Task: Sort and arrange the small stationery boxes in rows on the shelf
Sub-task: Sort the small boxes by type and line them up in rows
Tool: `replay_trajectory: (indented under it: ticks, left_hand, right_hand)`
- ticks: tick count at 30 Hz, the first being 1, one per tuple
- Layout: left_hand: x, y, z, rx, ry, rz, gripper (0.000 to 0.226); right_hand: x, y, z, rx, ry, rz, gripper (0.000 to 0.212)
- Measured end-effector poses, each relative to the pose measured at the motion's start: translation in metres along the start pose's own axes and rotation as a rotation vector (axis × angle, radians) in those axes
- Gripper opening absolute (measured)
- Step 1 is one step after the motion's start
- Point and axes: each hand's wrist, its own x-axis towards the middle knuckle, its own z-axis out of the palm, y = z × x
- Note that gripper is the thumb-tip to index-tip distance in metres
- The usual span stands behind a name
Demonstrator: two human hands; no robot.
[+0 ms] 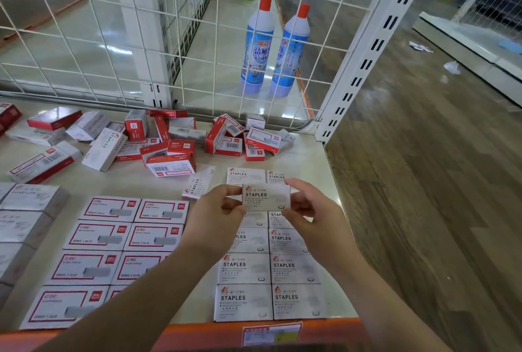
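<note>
Cream shelf (310, 159) with orange front lip, wire grid back (84, 40) at 12 o'clock. Two blue-white bottles (258, 49) with red caps behind grid. Loose heap of red-and-white boxes (169, 142) at 11–12 o'clock along the back. Flat rows of red-framed boxes (118, 238) at 8–9 o'clock; two columns of white STAPLES boxes (268, 284) at 5–6 o'clock, edges touching. One stray STAPLES box (197, 185) lying angled near centre. Held STAPLES box (267, 197) above white columns, centre frame, label up. Left hand (214, 213) grip pinching its left end, right hand (310, 207) grip pinching right end.
</note>
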Motion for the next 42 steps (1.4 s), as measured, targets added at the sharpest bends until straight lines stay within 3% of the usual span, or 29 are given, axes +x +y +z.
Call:
replay_trajectory:
  ticks: [16, 23, 31, 42]
  left_hand:
    - [0.013, -0.002, 0.007, 0.084, -0.039, 0.026, 0.021]
    - [0.029, 0.001, 0.007, 0.393, 0.001, 0.172, 0.034]
    - [0.051, 0.01, 0.022, 0.773, -0.143, 0.347, 0.04]
    - [0.065, 0.012, 0.033, 0.922, -0.165, 0.436, 0.044]
  right_hand:
    - [0.01, 0.016, -0.011, 0.053, -0.028, 0.07, 0.046]
    - [0.04, 0.025, -0.021, -0.087, 0.083, 0.106, 0.037]
    - [0.07, 0.029, -0.036, -0.219, 0.113, 0.098, 0.033]
    - [0.094, 0.033, -0.028, -0.311, 0.049, 0.148, 0.03]
